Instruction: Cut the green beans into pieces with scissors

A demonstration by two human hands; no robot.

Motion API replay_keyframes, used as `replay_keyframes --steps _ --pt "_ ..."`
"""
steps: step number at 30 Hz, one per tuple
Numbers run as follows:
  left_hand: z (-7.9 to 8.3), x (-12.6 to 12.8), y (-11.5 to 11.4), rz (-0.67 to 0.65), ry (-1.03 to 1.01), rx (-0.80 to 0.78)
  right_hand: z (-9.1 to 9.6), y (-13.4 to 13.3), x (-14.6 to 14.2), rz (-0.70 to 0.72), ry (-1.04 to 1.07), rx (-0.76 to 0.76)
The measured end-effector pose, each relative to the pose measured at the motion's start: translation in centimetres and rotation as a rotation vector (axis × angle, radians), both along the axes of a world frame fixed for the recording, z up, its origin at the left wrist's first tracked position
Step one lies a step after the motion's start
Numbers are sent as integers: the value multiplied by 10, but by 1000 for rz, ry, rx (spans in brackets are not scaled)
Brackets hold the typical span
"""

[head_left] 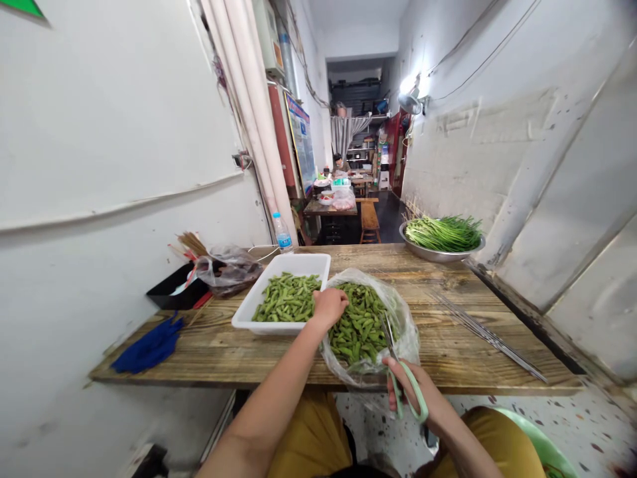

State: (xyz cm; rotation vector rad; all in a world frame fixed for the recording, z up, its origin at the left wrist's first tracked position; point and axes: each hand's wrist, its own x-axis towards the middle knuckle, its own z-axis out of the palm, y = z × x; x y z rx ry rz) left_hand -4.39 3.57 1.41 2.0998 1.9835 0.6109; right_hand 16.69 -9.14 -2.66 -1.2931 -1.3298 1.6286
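One outstretched left hand (329, 307) amid pods (359, 330)

On the table (448, 335), the tray (249, 317) lies just left of the bag (411, 340), with the bowl (438, 254) behind at right and the cloth (149, 348) far left

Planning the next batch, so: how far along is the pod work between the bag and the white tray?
Done: the white tray holds a layer of pods. In hand: the left hand is in the plastic bag, on its heap of pods, while the right hand has its grip on the green-handled scissors. Left: the bag looks about as full as the tray, so roughly half seems to remain.
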Motion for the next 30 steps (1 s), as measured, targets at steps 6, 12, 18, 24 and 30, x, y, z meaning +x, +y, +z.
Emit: replay_keyframes --steps 6,12,18,24,30 --pt "-21 11 8 75 -24 -18 -3 -2 -1 -53 46 7" --pt "-24 9 4 -44 -145 28 -7 1 -3 -29 23 88" --pt "-26 17 9 -145 -151 20 -11 2 -4 -18 1 72" --pt "-24 22 10 -256 -523 76 -4 2 0 -43 8 81" --pt "-16 36 -16 -315 -913 -61 -1 13 3 -65 -115 215"
